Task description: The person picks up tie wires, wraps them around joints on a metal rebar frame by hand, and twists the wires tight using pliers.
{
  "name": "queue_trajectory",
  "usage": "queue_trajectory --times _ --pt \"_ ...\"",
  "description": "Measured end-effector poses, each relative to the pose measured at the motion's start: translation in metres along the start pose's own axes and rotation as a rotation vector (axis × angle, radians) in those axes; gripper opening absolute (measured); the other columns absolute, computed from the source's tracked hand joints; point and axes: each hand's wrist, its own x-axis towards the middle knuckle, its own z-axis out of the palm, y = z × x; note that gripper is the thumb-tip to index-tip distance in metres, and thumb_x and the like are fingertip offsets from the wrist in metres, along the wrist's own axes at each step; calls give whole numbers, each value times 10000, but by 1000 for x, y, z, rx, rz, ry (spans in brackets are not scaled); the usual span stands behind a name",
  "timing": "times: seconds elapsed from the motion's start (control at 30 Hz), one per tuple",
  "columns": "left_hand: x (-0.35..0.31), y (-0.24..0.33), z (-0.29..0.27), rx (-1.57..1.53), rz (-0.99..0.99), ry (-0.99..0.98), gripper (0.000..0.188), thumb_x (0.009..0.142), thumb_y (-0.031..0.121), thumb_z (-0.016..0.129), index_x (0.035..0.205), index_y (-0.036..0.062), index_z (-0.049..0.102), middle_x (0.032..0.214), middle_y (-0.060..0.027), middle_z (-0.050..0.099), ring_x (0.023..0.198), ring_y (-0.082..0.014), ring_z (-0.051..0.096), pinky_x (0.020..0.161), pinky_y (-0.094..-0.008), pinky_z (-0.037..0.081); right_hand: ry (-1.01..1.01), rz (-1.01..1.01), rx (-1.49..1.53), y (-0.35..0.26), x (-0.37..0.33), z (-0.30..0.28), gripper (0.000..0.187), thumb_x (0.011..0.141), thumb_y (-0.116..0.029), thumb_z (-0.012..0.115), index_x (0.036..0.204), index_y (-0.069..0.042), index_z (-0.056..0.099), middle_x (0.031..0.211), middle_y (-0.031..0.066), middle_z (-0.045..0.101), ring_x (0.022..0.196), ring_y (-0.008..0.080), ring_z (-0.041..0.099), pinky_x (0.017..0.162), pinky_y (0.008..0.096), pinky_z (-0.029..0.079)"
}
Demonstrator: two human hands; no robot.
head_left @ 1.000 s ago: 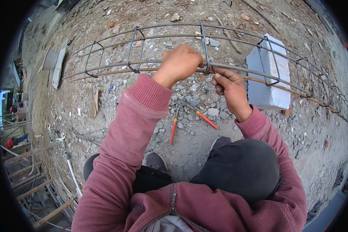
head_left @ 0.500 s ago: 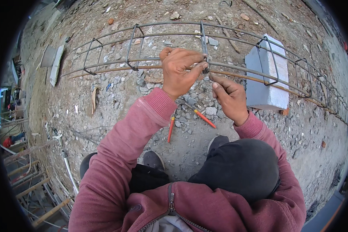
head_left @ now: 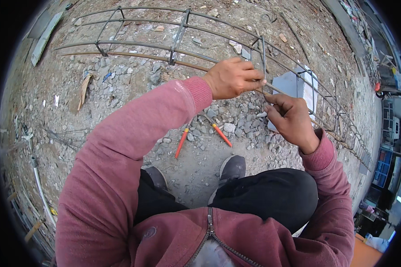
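Observation:
A long rebar cage (head_left: pixel 142 46), made of thin bars with square stirrups, lies across the far part of my view. My left hand (head_left: pixel 233 79) is closed over its near bars, fingertips beside a stirrup (head_left: pixel 264 55). Just right of and below it, my right hand (head_left: pixel 292 116) pinches thumb against finger at the near bar. Whatever lies in that pinch is too small to make out. Pincers with red and yellow handles (head_left: pixel 222 135) lie spread on the gravel in front of my shoes, their jaws partly hidden by my left sleeve.
A white foam block (head_left: pixel 305 91) stands under the cage on the right. Grey gravel (head_left: pixel 243 120) covers the ground below my hands. Left are loose wires (head_left: pixel 67 135), a white pipe (head_left: pixel 41 187) and a board (head_left: pixel 47 39).
My view has shifted, so the pincers appear further left. Both hands are further right in the picture, still close together at the cage, and the right hand is lower.

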Motion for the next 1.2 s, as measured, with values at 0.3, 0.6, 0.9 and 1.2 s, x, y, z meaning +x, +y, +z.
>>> queue_trajectory --times 0.3,0.6,0.9,1.2 --pt "-6 -2 9 -22 -17 58 193 743 127 586 916 134 671 930 28 613 808 -127 574 670 -277 464 365 -178 -509 -13 54 -8 133 790 -160 636 722 -55 592 593 126 596 527 301 594 480 374 453" --pt "0 3 10 -100 -135 73 148 710 117 622 847 137 673 833 49 625 762 -118 595 628 -266 500 -19 407 186 -18 13 12 239 844 -192 596 706 2 587 494 56 418 494 110 389 472 303 336" --pt "28 -20 -13 -389 -313 -411 296 705 39 573 963 119 694 864 -74 684 831 -234 655 722 -371 513 -101 -473 -753 -78 -19 69 357 686 -168 673 996 -9 598 1018 156 561 1005 266 510 904 399 380" --pt "38 -38 -26 -690 -470 -583 348 701 -4 648 1048 15 648 911 -127 680 799 -207 663 689 -312 514 -136 512 -598 59 2 285 496 712 -236 674 1122 -26 490 1157 120 541 1098 299 494 894 446 409"
